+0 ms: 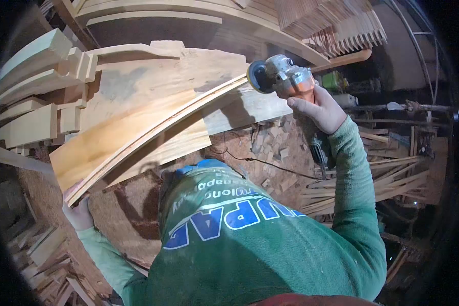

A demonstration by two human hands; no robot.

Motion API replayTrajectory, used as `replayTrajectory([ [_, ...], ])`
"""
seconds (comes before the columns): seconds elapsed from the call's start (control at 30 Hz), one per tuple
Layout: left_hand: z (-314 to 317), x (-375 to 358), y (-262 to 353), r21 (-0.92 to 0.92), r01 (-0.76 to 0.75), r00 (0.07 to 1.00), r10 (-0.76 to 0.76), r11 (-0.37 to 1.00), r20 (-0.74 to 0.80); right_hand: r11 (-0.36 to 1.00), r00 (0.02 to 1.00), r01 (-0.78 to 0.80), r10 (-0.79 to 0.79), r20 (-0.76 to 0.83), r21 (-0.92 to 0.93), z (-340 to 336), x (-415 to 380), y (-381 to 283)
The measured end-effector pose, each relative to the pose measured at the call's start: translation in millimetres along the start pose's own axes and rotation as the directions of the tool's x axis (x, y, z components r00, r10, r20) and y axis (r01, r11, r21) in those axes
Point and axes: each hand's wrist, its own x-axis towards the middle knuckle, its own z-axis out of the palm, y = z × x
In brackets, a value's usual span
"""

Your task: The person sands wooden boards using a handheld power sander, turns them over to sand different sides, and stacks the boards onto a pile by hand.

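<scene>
A long, slightly curved wooden strip (163,130) with a groove along its edge slants over the workbench (132,86). Its near left end is gripped by my left hand (79,211), the fingers closed around it. My right hand (324,109) is wrapped round the orange body of an angle grinder (293,76). The grinder's round disc (260,76) is at the far right end of the strip and appears to touch it. A wide light board (188,153) lies under the strip on the bench.
Cut wooden blocks (30,92) are stacked at the bench's left. Slatted wooden pieces (336,25) stand at the back right. Thin offcuts (382,178) pile up on the right, more scraps (46,255) at lower left. A dark cord (270,166) runs above the littered floor.
</scene>
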Motion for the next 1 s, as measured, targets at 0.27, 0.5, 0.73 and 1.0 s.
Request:
replayTrajectory([
  [0.27, 1, -5, -3, -0.012, 0.003, 0.999, -0.003, 1.0, -0.035, 0.986, 0.987, -0.156, 0.158, -0.019, 0.058, -32, 4, 19],
  [0.5, -1, -7, 13, 0.022, 0.058, 0.998, -0.058, 0.998, -0.011, 0.927, 0.922, -0.006, 0.15, -0.356, 0.374, -23, -31, 99],
  [0.73, -10, 35, 142, 0.451, -0.207, 0.929, 0.03, 0.868, 0.368, 0.919, 0.841, -0.146, 0.31, -0.444, 0.366, 43, -85, 146],
  [1.0, 94, 63, 233, 0.264, -0.703, 0.681, 0.518, 0.661, 0.517, 0.843, 0.791, 0.02, 0.316, -0.524, 0.538, 99, -111, 109],
])
